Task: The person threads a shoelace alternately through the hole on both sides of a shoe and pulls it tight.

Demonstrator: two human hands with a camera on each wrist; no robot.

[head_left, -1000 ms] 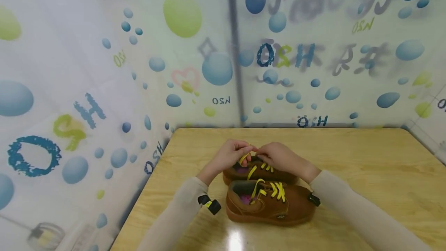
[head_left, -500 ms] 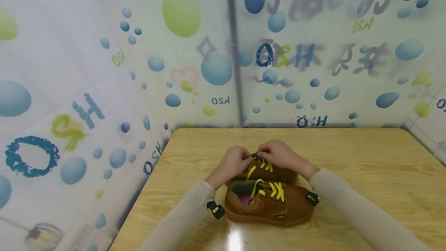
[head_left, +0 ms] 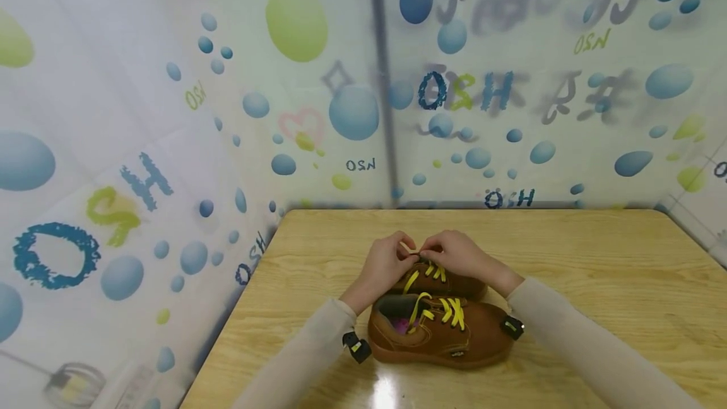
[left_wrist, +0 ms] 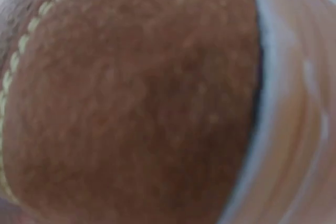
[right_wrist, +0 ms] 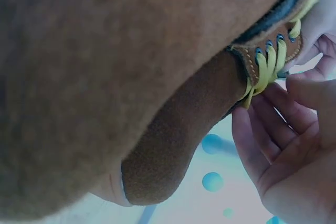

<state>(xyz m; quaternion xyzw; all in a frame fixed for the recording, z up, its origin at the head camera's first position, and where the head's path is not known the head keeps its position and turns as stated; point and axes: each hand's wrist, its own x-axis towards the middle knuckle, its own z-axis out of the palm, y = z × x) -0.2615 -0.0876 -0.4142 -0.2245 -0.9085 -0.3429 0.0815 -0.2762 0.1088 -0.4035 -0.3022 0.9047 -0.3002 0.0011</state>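
Observation:
Two brown shoes with yellow laces lie side by side, toes to the right. Both hands work over the far shoe (head_left: 466, 286), at the top of its lacing. My left hand (head_left: 383, 267) bends thumb and forefinger together there, covering the shoe's heel side; its fingertips pinch the lace end, mostly hidden. My right hand (head_left: 460, 254) pinches the shoe's upper edge beside the top eyelets. In the right wrist view its thumb and fingers meet near the yellow lace (right_wrist: 270, 64). The near shoe (head_left: 488, 333) stands untouched in front, its lace (head_left: 454, 313) loose at the top.
Both shoes stand on a light wooden table (head_left: 596, 270). A patterned wall (head_left: 318, 194) rises behind it and along the left. Brown shoe leather (left_wrist: 131, 103) fills most of the left wrist view, close to that camera.
The left hand, earlier raised with a yellow lace loop showing, has turned and moved right, nearer the right hand. The right hand has stayed at the lacing. Both shoes keep their places.

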